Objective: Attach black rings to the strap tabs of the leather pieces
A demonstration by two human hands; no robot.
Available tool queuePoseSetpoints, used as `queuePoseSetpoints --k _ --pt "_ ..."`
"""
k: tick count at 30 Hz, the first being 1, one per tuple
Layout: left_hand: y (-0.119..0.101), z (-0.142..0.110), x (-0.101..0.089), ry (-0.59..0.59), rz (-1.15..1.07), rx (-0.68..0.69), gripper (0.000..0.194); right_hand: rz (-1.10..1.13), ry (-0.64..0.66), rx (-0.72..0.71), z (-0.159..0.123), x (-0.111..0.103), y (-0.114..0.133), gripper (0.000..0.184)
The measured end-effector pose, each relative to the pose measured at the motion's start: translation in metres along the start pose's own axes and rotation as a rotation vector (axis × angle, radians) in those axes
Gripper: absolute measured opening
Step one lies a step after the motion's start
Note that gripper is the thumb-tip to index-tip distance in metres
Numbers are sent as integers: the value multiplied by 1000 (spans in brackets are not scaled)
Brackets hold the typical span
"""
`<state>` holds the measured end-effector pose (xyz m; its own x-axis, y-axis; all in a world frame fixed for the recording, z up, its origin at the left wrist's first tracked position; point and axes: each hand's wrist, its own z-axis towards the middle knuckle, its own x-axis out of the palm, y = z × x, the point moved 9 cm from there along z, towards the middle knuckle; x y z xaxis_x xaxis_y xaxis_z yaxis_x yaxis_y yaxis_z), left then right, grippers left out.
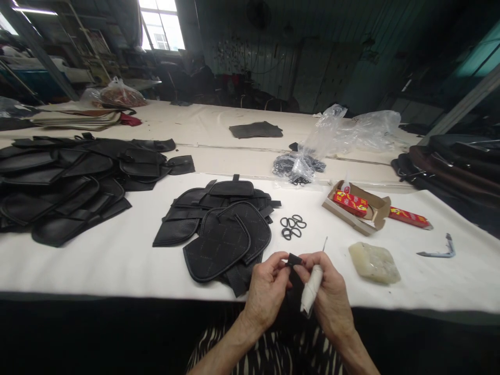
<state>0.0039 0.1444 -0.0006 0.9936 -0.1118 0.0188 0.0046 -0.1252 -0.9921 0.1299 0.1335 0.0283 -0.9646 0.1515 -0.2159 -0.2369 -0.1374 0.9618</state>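
Head view: where are the hands?

Low and central, right over the front edge of the white-topped table (97, 276), close together with the knuckles nearly meeting.

What's the left hand (267, 294) doing?

It's closed in a pinch, thumb and fingers on a small black leather strap (295, 259), with the wrist turned inward. A longer black leather piece (296, 294) hangs down between the hands, past the table edge.

And the right hand (331, 298)?

Curled tight around a white wrapped bundle (311, 289), and a thin steel needle (325, 244) stands up from its top. Both forearms angle in from the bottom corners, over a striped garment (269, 354), and the elbows are out of the frame.

How much room is around them?

Not much toward the body, since the table edge runs just under the wrists. Ahead there's a narrow strip of white tabletop, then a loose group of black oval rings (292, 226). The quilted black leather panels (222, 245) sit just ahead of the left hand, their lower corner nearly at the table edge.

What's to the right?

A pale bar of wax (374, 263) sits near the right hand with a short gap between them. Beyond it are a cardboard carton holding red packets (351, 203) and a bent metal tool (441, 250).
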Motion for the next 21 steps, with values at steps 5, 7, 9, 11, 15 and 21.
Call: queuePoseSetpoints --k 5,7,9,11,15,21 --pt "-28 -17 -25 -168 104 46 13 33 -146 -81 16 -23 18 20" --pt "-23 -18 -19 -58 14 -67 20 37 -178 -104 22 -28 25 20" --pt "-3 -20 2 145 -221 -305 31 31 -186 -138 22 -28 31 19" --pt "15 -26 19 269 -495 -549 40 -11 -169 -201 17 -24 37 16" --pt "31 -26 30 264 -792 -780 46 -224 -33 -451 -12 -2 52 12" --pt "44 -19 28 106 -735 -824 23 -693 112 -1075 -72 32 78 29"
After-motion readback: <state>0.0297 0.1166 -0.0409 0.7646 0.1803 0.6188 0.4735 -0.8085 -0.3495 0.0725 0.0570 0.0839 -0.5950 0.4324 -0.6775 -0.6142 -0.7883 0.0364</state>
